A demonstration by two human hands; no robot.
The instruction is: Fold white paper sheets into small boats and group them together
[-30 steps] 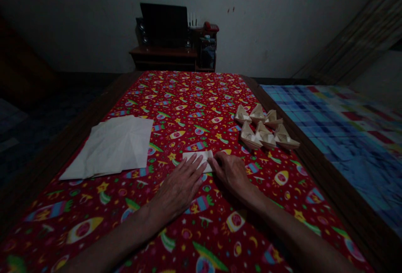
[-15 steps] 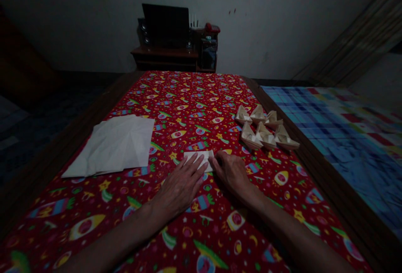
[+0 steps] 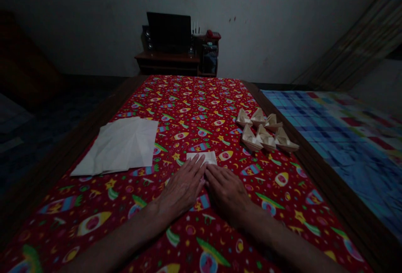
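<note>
A small folded piece of pale paper point(image 3: 211, 156) lies flat on the red patterned cloth point(image 3: 176, 239) in front of me. My left hand point(image 3: 184, 183) rests over its left and middle part, palm down, fingers stretched out and pressing on it. At the paper's near right edge, my right hand point(image 3: 226, 187) has its fingers drawn together on the paper, close to the left fingertips. The right thumb and the near edge of the paper are hidden under the hands.
Left of my hands lies a fanned stack of pale paper sheets point(image 3: 121, 147). To the right, several folded paper pieces with raised points point(image 3: 266, 139) stand in two rows. Beyond the table is a desk point(image 3: 169, 58) with a dark screen point(image 3: 169, 32). A blue checked sheet point(image 3: 314, 126) spreads at right.
My right hand has moved from the paper's right end to its near edge, toward my left fingertips. My left hand stays on the paper. The view has tilted slightly.
</note>
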